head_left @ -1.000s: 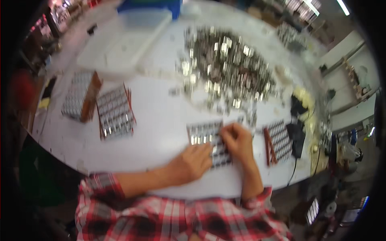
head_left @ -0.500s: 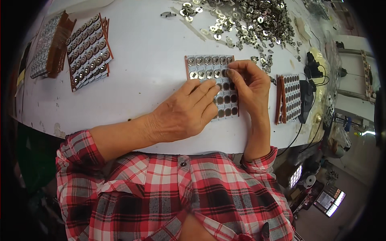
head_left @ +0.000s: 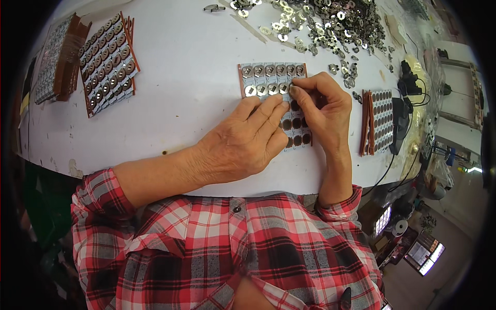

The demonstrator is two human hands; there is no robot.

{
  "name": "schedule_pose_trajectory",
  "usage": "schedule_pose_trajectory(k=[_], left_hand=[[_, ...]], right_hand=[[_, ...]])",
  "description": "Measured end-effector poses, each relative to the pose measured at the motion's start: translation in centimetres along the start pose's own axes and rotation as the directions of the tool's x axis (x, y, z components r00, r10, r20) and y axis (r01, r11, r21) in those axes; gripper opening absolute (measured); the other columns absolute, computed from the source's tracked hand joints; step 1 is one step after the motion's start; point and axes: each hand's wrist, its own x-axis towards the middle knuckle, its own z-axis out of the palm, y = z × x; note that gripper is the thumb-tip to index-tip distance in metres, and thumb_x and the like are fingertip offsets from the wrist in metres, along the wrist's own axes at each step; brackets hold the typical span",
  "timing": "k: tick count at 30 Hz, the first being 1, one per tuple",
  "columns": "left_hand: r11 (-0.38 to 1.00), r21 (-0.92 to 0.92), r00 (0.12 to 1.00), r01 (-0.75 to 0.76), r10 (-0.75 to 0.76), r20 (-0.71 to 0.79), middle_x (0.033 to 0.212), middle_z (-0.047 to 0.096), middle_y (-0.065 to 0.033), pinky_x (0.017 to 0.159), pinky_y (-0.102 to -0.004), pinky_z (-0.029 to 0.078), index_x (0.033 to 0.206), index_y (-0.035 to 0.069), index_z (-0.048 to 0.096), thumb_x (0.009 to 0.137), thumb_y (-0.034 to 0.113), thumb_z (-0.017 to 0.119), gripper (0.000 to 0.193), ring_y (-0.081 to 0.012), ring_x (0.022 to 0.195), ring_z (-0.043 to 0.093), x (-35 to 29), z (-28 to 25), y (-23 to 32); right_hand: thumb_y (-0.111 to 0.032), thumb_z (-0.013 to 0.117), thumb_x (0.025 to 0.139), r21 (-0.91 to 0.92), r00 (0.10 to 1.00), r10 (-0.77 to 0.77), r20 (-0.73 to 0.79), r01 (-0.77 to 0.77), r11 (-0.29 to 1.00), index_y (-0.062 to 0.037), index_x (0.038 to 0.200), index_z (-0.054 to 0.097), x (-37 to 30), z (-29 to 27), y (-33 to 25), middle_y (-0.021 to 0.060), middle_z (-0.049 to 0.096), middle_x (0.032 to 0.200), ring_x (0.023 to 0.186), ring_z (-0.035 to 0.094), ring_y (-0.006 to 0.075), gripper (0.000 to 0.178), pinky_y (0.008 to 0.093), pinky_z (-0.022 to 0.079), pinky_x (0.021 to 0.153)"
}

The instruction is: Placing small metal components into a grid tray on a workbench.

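A circuit board panel with a grid of round pads and reddish-brown edge strips lies flat before me. Shiny metal clips fill its upper rows, while the lower pads look dark and bare. My left hand lies across the panel's middle and hides part of it. Its fingers are stretched out, with the tips near the second row. At that row's right end, my right hand pinches thumb and forefinger together at the board. Whatever sits between those fingertips is hidden.
Loose metal clips lie heaped at the far right. Clip-filled panels and a wrapped stack of boards stand at the left. More panels rest at the right, beside a black device with cables.
The view has shifted slightly. My left hand stays stretched over the panel, and my right hand keeps its pinch near the right end of the second row.
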Motion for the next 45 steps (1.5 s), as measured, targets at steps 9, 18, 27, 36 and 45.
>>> schedule_pose_trajectory(k=[9,18,27,36,45], left_hand=[[0.998,0.057,1.000,-0.028,0.028,0.005,0.117,0.073,-0.0274,0.100,-0.0483,0.049,0.088,0.002,0.060,0.085,0.016,0.066,0.016,-0.0384,0.122,0.066,-0.2,0.2,-0.2],[0.555,-0.758,0.882,0.343,-0.467,0.058,0.099,0.074,-0.0132,0.072,-0.0321,0.058,0.105,0.001,0.062,0.103,0.007,0.063,0.006,-0.0197,0.086,0.073,-0.6,-1.4,-1.1],[0.015,-0.823,0.734,0.567,-0.463,0.497,0.095,0.075,-0.0097,0.061,-0.0218,0.054,0.114,-0.002,0.060,0.112,0.014,0.056,0.016,-0.0113,0.077,0.072,0.2,-3.5,-1.1],[0.786,-0.532,0.942,0.314,-0.327,0.073,0.102,0.071,-0.0112,0.076,-0.0366,0.058,0.120,0.002,0.065,0.085,0.014,0.084,0.042,-0.0254,0.092,0.072,-0.2,-2.9,-1.5],[0.964,-0.199,0.967,0.176,-0.131,0.218,0.153,0.054,-0.0199,0.119,-0.0679,0.031,0.137,0.001,0.064,0.067,0.040,0.091,0.084,-0.0406,0.148,0.043,-0.3,-2.3,-1.7]], right_hand=[[0.004,0.076,0.094,0.030,0.999,-0.012,0.053,0.010,1.000,0.0014,0.115,0.079,-0.2,-0.4,0.2,-0.0007,0.068,0.092,0.085,0.059,0.0040,0.021,0.0185,0.044,0.075],[0.003,0.070,0.094,0.536,0.963,0.133,0.235,-0.242,0.808,0.0083,0.117,0.072,-3.3,-0.4,-3.6,0.0101,0.074,0.090,0.065,0.067,0.0119,0.024,0.0228,0.055,0.058],[0.003,0.071,0.094,0.692,0.945,0.228,0.236,-0.328,0.643,0.0092,0.114,0.070,-3.2,0.5,-3.8,0.0138,0.075,0.092,0.064,0.068,0.0143,0.021,0.0263,0.055,0.050],[0.003,0.077,0.094,0.346,0.989,0.136,-0.059,-0.108,0.932,0.0068,0.115,0.068,-0.2,-2.6,-1.9,0.0095,0.076,0.089,0.067,0.066,0.0077,0.023,0.0199,0.051,0.054],[0.000,0.078,0.095,0.199,0.992,0.113,-0.047,-0.101,0.975,0.0017,0.109,0.075,0.3,-1.0,0.3,0.0024,0.077,0.091,0.076,0.066,0.0047,0.014,0.0185,0.051,0.067]])
